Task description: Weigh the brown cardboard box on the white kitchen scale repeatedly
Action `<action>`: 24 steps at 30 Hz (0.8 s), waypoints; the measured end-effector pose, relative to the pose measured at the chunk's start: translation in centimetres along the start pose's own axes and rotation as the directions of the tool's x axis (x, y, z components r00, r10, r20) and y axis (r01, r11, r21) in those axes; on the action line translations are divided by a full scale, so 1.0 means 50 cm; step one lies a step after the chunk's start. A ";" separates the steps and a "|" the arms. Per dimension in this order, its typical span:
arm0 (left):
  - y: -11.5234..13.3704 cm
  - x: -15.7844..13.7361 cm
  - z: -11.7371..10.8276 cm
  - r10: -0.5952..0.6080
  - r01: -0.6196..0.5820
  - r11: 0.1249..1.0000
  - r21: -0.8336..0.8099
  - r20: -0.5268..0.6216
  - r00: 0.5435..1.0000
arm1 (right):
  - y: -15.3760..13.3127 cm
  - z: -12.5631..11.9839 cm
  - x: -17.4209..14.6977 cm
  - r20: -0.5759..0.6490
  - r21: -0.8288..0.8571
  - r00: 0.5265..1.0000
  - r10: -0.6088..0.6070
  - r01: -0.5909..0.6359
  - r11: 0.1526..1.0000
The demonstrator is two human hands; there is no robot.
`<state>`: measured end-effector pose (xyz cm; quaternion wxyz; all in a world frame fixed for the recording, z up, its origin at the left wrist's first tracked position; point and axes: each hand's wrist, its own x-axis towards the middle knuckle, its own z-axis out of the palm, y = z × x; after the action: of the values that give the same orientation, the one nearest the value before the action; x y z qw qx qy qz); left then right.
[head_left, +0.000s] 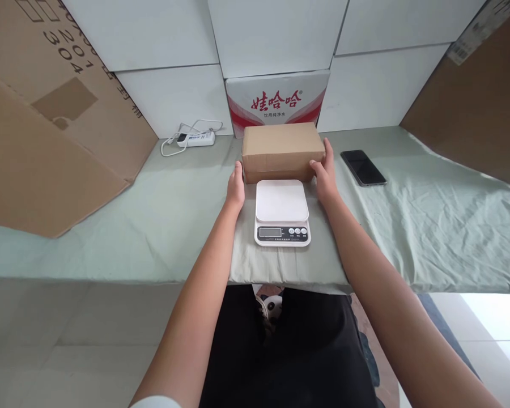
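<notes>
A closed brown cardboard box [283, 153] rests behind the kitchen scale, between my two hands. My left hand [236, 186] is upright at the box's lower left corner, with its thumb up and most fingers hidden from view. Around the right end is my right hand [325, 173], its thumb on the front face and its fingers along the side. Just in front of the box stands the white digital kitchen scale [281, 202] with a bare platform. Its small display [270, 232] shows no readable figures.
A black smartphone [362, 167] lies to the right on the green cloth [187, 226]. At the back left is a white power strip [195, 138] with a cord. A white and red carton [276, 96] stands behind. Large cardboard sheets [68, 153] flank the table.
</notes>
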<state>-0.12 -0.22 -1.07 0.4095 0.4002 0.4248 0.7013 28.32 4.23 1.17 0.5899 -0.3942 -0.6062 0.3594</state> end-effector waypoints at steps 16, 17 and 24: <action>0.041 -0.024 0.020 -0.097 0.075 0.967 0.246 0.082 0.992 | -0.024 0.015 -0.017 -0.038 0.037 0.999 0.017 -0.016 0.999; 0.041 -0.023 0.021 -0.095 0.073 0.967 0.245 0.082 0.992 | -0.026 0.017 -0.018 -0.040 0.044 0.999 0.014 -0.012 0.999; 0.032 -0.011 0.022 -0.089 0.073 0.976 0.207 0.067 0.994 | -0.027 0.020 -0.017 -0.037 0.038 0.999 0.012 -0.011 0.999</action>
<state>0.68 -0.90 0.66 0.4104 0.4489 0.4944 0.6210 27.26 2.90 1.95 0.6064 -0.3934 -0.5859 0.3665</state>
